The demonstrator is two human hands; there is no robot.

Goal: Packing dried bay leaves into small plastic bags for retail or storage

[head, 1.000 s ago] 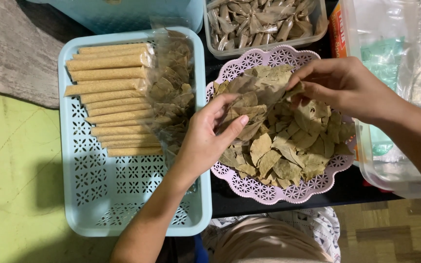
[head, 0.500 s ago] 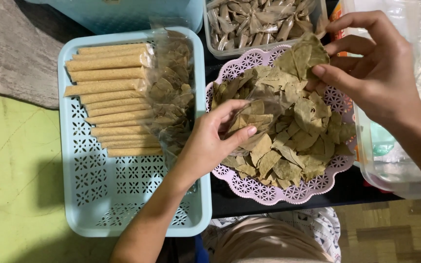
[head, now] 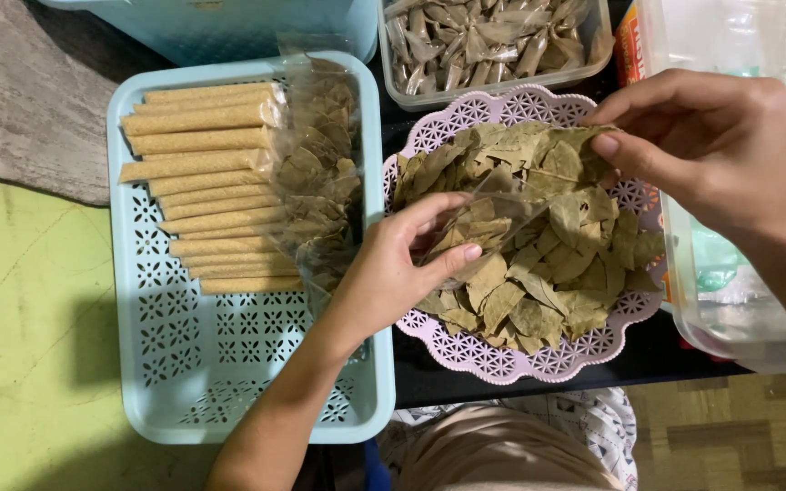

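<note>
Your right hand (head: 711, 150) has dropped back to the lilac basket (head: 502, 359), pinching dried leaves (head: 548, 264); your left hand (head: 402, 268) grips a clear packet (head: 479, 227) there, beside the blue tray (head: 229, 382).

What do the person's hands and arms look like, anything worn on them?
Both the left hand and the right hand are bare: no gloves, rings, watch or bracelets show. Forearms are uncovered, with no sleeves in view. Fingernails look short and unpainted.
</note>
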